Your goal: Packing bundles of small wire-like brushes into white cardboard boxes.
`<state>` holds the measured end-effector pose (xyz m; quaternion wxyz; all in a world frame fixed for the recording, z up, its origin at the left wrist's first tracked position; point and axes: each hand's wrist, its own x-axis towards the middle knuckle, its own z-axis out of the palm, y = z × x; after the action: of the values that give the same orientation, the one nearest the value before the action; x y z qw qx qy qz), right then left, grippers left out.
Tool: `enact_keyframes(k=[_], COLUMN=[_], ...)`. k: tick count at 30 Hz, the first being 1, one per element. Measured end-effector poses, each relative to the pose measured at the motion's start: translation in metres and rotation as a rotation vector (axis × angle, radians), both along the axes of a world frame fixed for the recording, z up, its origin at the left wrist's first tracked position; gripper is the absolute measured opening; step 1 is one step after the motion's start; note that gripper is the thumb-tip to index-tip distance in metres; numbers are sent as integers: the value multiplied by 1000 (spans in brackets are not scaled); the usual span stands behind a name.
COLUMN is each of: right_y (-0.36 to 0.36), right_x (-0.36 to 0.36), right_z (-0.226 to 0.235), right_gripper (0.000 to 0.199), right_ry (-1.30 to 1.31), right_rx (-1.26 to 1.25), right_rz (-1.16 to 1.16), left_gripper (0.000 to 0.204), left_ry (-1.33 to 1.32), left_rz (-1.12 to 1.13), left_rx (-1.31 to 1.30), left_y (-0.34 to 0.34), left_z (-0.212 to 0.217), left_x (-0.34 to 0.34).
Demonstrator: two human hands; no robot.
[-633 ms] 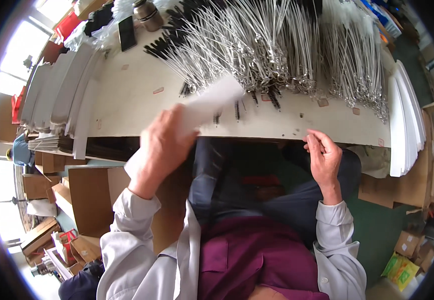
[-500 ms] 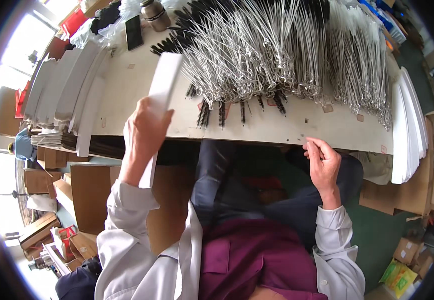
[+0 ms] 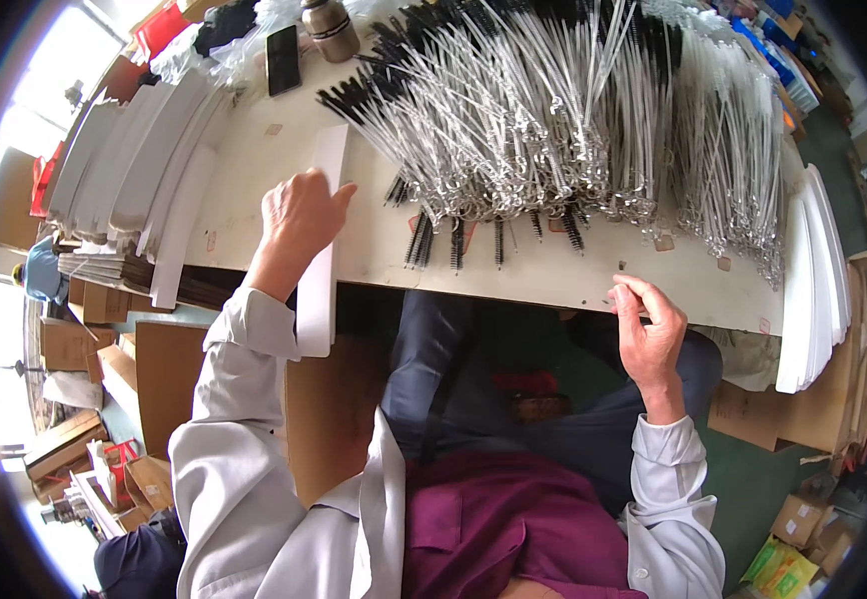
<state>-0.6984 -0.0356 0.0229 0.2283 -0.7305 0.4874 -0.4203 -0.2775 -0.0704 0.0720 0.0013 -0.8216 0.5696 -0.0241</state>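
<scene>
My left hand (image 3: 304, 222) is closed over a long, narrow white carton (image 3: 318, 304), its thumb sticking out to the right. The carton points away from me across the table, and its near end juts past the front edge. Over the front edge at the right hovers my right hand (image 3: 650, 334), fingers loosely bent, with nothing seen in them. Beyond both hands lies a big heap of wire-handled brushes (image 3: 523, 130), black bristles mostly at the far side and wire loops toward me. A few bristle ends poke out below the loops.
White flat cartons stand stacked on the left (image 3: 139, 165) and more hang over the right corner (image 3: 813, 285). A black phone (image 3: 283, 60) and a metal flask (image 3: 331, 30) are at the back. Cardboard boxes (image 3: 169, 384) stand below the table (image 3: 394, 262) at left.
The white carton has come down from a tilted, raised pose to lie lower along the table, my left hand still on it. My right hand has barely moved. The view has shifted slightly.
</scene>
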Motion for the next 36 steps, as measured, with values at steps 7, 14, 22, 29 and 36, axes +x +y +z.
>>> enact_keyframes(k=[7,14,22,29,36], right_y=[-4,-8,-9,-10,-12], right_x=[34,56,62,65,66], right_z=[-1,-7,-9,-11,-9], right_gripper=[9,9,9,8,8], right_ry=[-1,-54,-37,2,2], right_rx=[-30,-33,-18,-12,-15], right_rz=[68,158,156,147,152], left_gripper=[31,25,15,12,14], left_ry=[412,350,331,264,77], left_rz=[-333,-378,-492,-507,-665], left_rx=[-114,-133,-323,-278,-303], left_y=[-15,-16,-17,-17,-19], left_z=[-5,-25,-37,-41,-33], left_x=[-32,-47,-34,-42,-30])
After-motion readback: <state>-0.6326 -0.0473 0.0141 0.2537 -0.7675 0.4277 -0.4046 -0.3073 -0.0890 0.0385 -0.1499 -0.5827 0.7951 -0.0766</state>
